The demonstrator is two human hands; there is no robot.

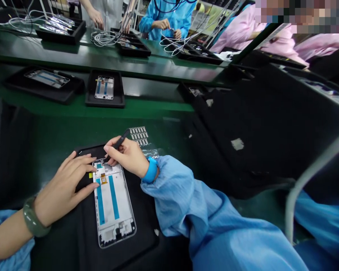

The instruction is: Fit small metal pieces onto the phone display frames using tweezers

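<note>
Evidently, from where I stand beside the counter [53,131], the work centres on a phone chassis [107,203] at lower centre-left of the frame. It lies flat, inner side up, on a black tray [144,231], which appears chosen to keep the part off the hard surface. Two blue strips [101,205] run along it, with an orange flex cable [103,179] near the upper end.

Left hand [66,186]: fingers spread, tips and thumb touching the chassis along its left edge, without closing around it. I judge this a steadying contact, leaving the upper end accessible.

Right hand [130,156]: pinching black tweezers [120,142] in a pen-like hold, presumably for fine control. They slant down toward the chassis's upper end; whether their tips grip anything, I cannot tell.

Just beyond the right hand, near frame centre, lies a sheet of small metal pieces [139,135], apparently set there for easy reach. At upper left, two further trays [119,98] each carry a similar chassis, well apart from one another's contents, which likely prevents rubbing. Top centre, a co-worker's hands [161,25] are raised near the chest.
</note>
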